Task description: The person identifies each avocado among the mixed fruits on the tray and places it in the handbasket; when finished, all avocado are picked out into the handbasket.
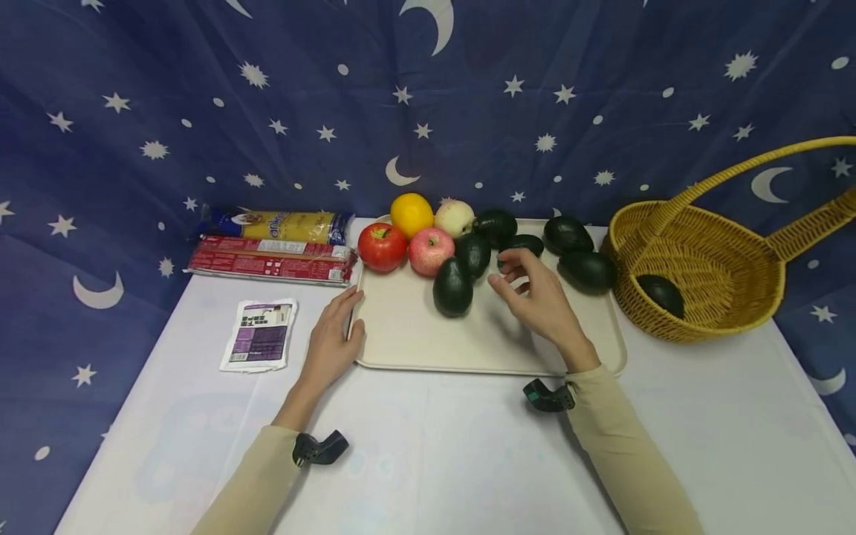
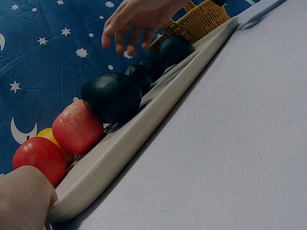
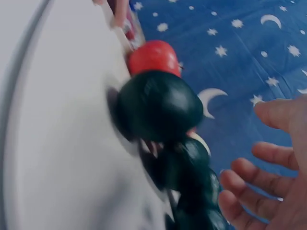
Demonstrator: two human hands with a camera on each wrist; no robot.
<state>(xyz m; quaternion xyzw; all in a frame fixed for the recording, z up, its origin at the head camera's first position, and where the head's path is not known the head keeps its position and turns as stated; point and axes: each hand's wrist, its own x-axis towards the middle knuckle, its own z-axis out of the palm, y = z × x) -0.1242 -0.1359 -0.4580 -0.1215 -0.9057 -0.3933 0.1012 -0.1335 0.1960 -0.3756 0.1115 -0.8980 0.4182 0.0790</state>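
Several dark green avocados lie on a cream tray, beside a red tomato-like fruit, a pink apple, a pale apple and an orange. Over the tray hovers my right hand, its fingers loosely bent with nothing between them, partly covering an avocado in the head view. The right wrist view also shows that hand empty, above the row of avocados. My left hand rests at the tray's left edge; the left wrist view shows only part of it.
A yellow wicker basket with a tall handle stands right of the tray, holding one avocado. To the left lie a yellow pasta packet, a long red packet and a white-and-purple pouch. A starry blue cloth hangs behind.
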